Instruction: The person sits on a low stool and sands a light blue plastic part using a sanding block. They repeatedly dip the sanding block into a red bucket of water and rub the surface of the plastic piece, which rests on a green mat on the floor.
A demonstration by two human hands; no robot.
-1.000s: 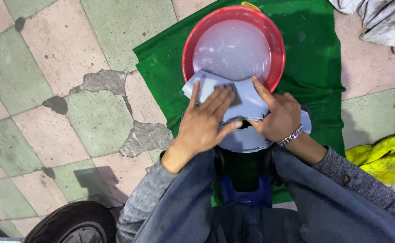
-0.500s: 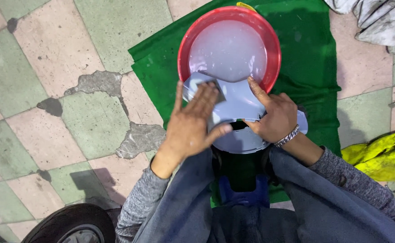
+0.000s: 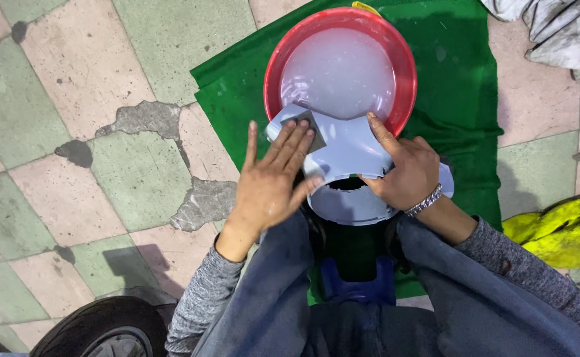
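A pale grey plastic part with a round opening rests over the near rim of a red basin holding milky water. My left hand lies flat on its left arm, fingers spread, pressing a small dark grey pad against the surface. My right hand, a metal bracelet on its wrist, grips the part's right side with the thumb on top. Both sleeves are grey.
The basin sits on a green cloth spread over a cracked green and pink tiled floor. A yellow cloth lies at right, grey fabric at top right, a tyre at bottom left, a blue stool under me.
My left hand has slid with the pad across the part's left arm, and the part has shifted slightly between the frames. My right hand keeps its grip.
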